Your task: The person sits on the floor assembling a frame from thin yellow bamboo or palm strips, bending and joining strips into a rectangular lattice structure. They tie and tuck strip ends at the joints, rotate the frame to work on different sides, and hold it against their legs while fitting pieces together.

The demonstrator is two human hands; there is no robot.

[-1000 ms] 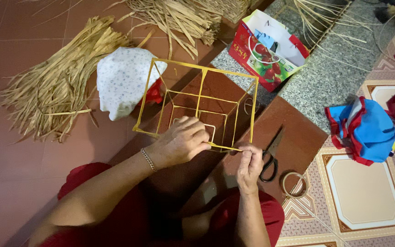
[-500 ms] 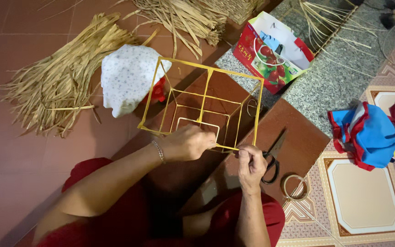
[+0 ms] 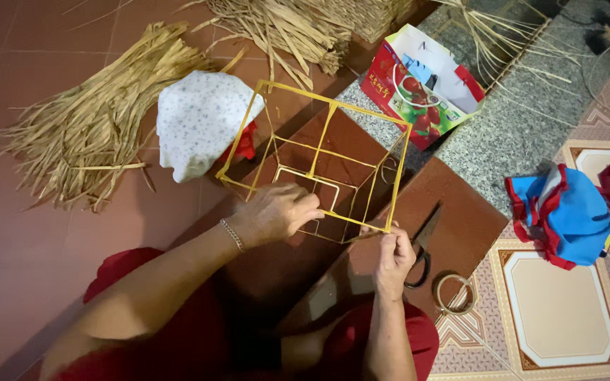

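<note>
A box-shaped frame of thin yellow sticks [image 3: 333,113] stands on a dark brown wooden board [image 3: 460,212] in front of me. My left hand [image 3: 277,212], with a thin bracelet at the wrist, grips the frame's near bottom edge from the left. My right hand [image 3: 393,257] pinches the frame's near right corner between thumb and fingers. Black-handled scissors [image 3: 421,247] lie on the board just right of my right hand, and a roll of clear tape [image 3: 455,293] lies beyond them.
Bundles of dry straw [image 3: 86,134] lie at the left and top. A white patterned cloth [image 3: 199,120] sits left of the frame. A red paper bag [image 3: 421,85] lies on grey stone. A blue and red cloth [image 3: 566,212] rests on patterned tiles.
Both hands keep hold of the frame. My left hand has shifted slightly along the near bottom edge, and the frame has tilted a little; the view has drifted.
</note>
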